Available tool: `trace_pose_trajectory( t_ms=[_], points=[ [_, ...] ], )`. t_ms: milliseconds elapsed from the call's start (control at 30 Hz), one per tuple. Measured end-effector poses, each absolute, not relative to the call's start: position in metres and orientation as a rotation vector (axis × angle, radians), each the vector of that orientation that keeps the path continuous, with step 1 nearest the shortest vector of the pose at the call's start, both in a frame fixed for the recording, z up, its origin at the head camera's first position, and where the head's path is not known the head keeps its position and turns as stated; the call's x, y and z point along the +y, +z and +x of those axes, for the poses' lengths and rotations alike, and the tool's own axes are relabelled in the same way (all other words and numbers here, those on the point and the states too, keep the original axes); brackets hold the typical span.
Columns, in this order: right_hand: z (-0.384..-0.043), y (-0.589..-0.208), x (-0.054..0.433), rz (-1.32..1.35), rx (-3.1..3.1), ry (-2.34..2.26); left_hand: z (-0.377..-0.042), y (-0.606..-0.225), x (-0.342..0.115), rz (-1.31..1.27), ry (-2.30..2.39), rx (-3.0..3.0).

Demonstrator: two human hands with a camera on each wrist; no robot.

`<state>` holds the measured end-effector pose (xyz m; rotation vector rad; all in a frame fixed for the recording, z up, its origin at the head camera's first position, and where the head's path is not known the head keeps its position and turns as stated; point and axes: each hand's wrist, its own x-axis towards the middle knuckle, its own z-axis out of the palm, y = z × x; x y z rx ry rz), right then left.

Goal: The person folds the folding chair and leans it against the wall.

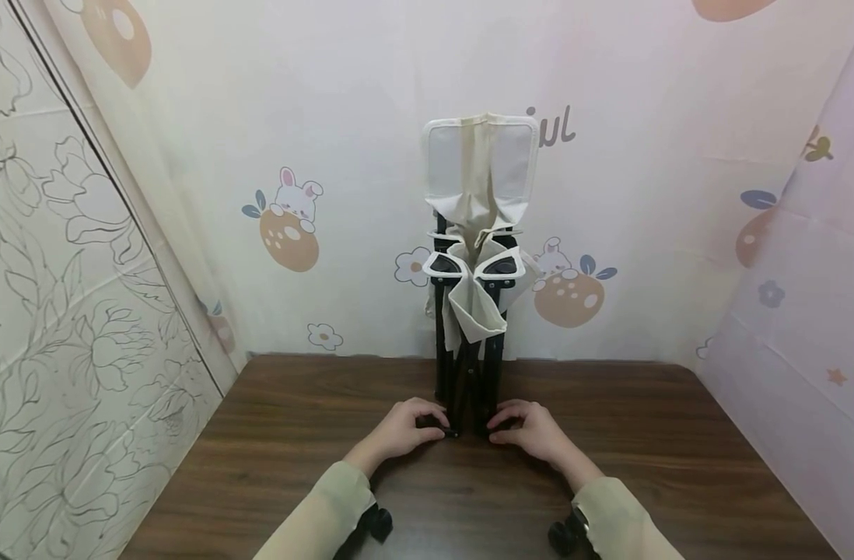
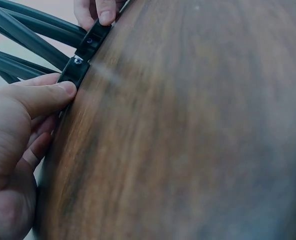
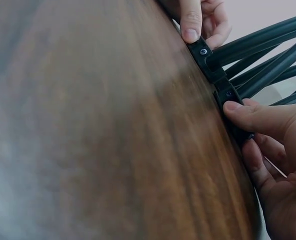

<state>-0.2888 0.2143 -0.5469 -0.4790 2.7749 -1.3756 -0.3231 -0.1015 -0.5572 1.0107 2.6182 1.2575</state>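
A folded camp chair (image 1: 486, 155) with cream fabric, pale mesh panels and black tube legs stands upright toward the back of the table in the head view. My left hand (image 1: 399, 430) pinches a black plastic foot (image 2: 73, 74) at the bottom of the legs, thumb on its near side. On the other side, my right hand (image 1: 534, 432) grips the neighbouring foot (image 3: 230, 97) between thumb and fingers. Both feet are low at the tabletop, side by side, and screw heads show on them in the wrist views. The chair's seat fabric hangs bunched between the legs.
The dark wood table (image 1: 315, 389) spreads around the chair. Behind it hangs a printed curtain (image 1: 371, 194) with rabbits and flowers. A floral panel (image 1: 84, 311) stands along the left side, and a pale curtain (image 1: 819, 327) borders the right.
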Motion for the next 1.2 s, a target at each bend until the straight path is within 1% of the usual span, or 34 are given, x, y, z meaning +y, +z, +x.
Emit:
trace_pose_trajectory(
  t_ms=[733, 1200],
  points=[
    [-0.302, -0.547, 0.211, -0.360, 2.780, -1.411, -0.338, -0.556, -0.094, 0.978, 1.189, 2.663],
    [-0.311, -0.544, 0.206, -0.354, 2.769, -1.446, -0.348, -0.555, -0.091, 0.976, 1.207, 2.672]
  ],
)
